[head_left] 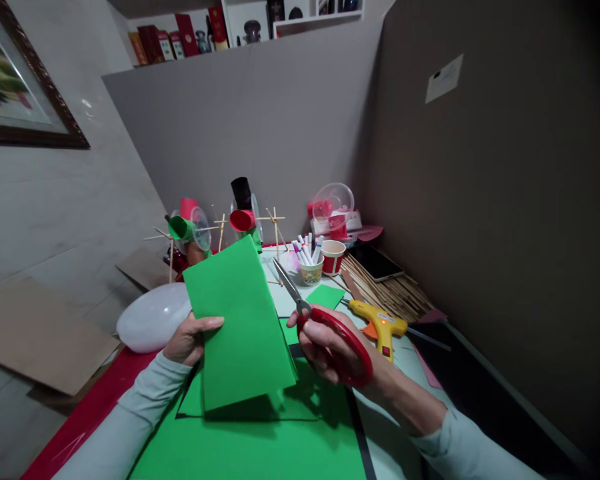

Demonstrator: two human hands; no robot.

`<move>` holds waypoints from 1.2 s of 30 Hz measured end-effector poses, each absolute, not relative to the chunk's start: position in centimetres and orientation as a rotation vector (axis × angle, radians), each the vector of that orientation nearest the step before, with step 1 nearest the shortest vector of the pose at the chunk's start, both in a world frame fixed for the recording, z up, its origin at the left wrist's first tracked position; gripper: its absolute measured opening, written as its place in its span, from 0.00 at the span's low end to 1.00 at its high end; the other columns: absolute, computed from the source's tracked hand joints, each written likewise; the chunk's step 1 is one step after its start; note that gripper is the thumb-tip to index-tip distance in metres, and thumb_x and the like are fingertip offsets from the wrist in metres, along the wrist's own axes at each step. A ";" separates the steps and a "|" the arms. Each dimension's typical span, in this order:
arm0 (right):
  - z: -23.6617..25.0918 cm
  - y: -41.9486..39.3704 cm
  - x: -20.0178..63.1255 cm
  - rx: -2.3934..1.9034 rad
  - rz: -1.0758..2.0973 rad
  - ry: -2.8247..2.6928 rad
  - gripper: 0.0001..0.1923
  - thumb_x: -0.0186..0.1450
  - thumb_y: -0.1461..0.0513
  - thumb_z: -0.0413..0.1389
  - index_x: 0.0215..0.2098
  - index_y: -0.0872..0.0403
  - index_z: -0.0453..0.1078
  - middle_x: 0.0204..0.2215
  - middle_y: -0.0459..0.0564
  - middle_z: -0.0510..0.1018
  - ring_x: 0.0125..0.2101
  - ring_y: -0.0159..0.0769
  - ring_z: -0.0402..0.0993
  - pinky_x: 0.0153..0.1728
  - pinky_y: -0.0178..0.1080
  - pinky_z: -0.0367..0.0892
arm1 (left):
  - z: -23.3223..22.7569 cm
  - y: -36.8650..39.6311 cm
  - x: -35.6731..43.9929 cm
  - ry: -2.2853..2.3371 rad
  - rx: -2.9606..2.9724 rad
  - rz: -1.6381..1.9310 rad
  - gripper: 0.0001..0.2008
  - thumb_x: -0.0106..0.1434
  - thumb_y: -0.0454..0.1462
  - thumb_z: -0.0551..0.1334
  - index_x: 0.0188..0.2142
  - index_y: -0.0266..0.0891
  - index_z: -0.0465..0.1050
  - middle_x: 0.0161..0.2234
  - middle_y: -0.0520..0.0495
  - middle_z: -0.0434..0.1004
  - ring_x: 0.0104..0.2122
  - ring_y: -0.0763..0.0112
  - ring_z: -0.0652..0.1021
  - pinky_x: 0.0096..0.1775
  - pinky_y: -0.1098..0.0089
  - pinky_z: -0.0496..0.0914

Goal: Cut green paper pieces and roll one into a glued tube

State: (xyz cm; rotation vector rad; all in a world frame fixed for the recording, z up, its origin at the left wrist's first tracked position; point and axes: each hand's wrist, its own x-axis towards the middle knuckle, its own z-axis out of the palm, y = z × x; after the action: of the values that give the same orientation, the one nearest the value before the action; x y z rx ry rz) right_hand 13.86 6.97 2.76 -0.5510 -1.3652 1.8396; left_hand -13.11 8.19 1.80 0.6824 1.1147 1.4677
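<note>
I have my left hand (pixel 187 340) up with its grip closed on the left edge of a green sheet (pixel 237 327), thumb on the front, holding it upright above the counter (pixel 80 420). My right hand (pixel 330 350) is just to the right of that sheet, its grip wrapped through the red handles of the scissors (pixel 325 327); the blades point up and away from me, nearly closed, and do not touch the sheet. Under both hands more green sheets (pixel 260 447) lie flat, with a black strip showing at their right edge. The counter shows red on its left side.

Just right of my right hand lies a yellow glue gun (pixel 380 323), and beyond it a bundle of wooden sticks (pixel 390 290) with a phone (pixel 377 262) at its far end. Ahead of the scissors stand a cup of markers (pixel 310 263) and a red and white cup (pixel 333 257). Further back are small stick models with coloured cups (pixel 215 223). Left of my left hand sits a white rounded object (pixel 153 317).

Grey partition panels (pixel 260 127) wall in the back and right. A shelf of books (pixel 180 37) runs above, a framed picture (pixel 20 80) hangs on the left wall, and cardboard (pixel 35 333) lies on the floor.
</note>
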 end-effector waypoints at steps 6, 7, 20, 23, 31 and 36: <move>2.4 6.6 14.0 -0.542 2.094 -1.332 0.21 0.61 0.44 0.60 0.35 0.54 0.73 0.25 0.47 0.68 0.20 0.24 0.60 0.16 0.26 0.55 | 1.8 8.8 -14.1 1.138 0.616 1.552 0.24 0.35 0.26 0.69 0.37 0.33 0.80 0.22 0.48 0.82 0.20 0.62 0.80 0.27 0.67 0.79; 2.1 6.6 14.0 -0.529 2.127 -1.323 0.21 0.62 0.45 0.59 0.35 0.54 0.73 0.25 0.47 0.68 0.20 0.24 0.61 0.16 0.27 0.55 | 1.7 8.9 -14.3 1.142 0.604 1.564 0.22 0.37 0.26 0.68 0.36 0.33 0.80 0.23 0.48 0.82 0.21 0.62 0.81 0.28 0.67 0.80; 1.6 7.2 13.9 -0.491 2.228 -1.291 0.26 0.60 0.42 0.58 0.40 0.56 0.72 0.20 0.43 0.66 0.17 0.25 0.58 0.13 0.29 0.53 | 1.4 9.7 -15.7 1.106 0.482 1.665 0.10 0.48 0.25 0.64 0.31 0.33 0.78 0.30 0.42 0.84 0.30 0.57 0.83 0.36 0.60 0.81; 1.5 7.3 13.9 -0.480 2.252 -1.277 0.26 0.61 0.41 0.58 0.39 0.55 0.73 0.20 0.43 0.66 0.16 0.24 0.58 0.13 0.30 0.52 | 1.7 9.8 -15.8 1.102 0.446 1.690 0.09 0.49 0.25 0.62 0.29 0.33 0.78 0.26 0.44 0.84 0.27 0.61 0.83 0.37 0.61 0.81; 2.3 6.8 13.9 -0.484 2.214 -1.267 0.26 0.61 0.41 0.57 0.37 0.55 0.74 0.18 0.42 0.66 0.14 0.24 0.55 0.15 0.32 0.49 | 2.0 9.5 -16.1 1.077 0.429 1.708 0.18 0.49 0.24 0.62 0.41 0.33 0.79 0.26 0.47 0.84 0.33 0.58 0.84 0.47 0.58 0.78; 2.1 6.9 13.9 -0.477 2.258 -1.244 0.27 0.59 0.41 0.59 0.37 0.56 0.74 0.18 0.41 0.66 0.14 0.23 0.56 0.13 0.30 0.49 | 2.0 9.6 -16.3 1.071 0.432 1.705 0.23 0.49 0.24 0.62 0.46 0.35 0.78 0.26 0.48 0.84 0.32 0.59 0.84 0.47 0.57 0.78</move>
State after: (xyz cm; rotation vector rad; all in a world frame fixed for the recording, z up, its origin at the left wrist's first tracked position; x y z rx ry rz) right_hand 13.86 6.94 2.15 -0.4774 -1.2439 2.2580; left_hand -16.32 9.57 1.96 0.4318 1.0706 1.7053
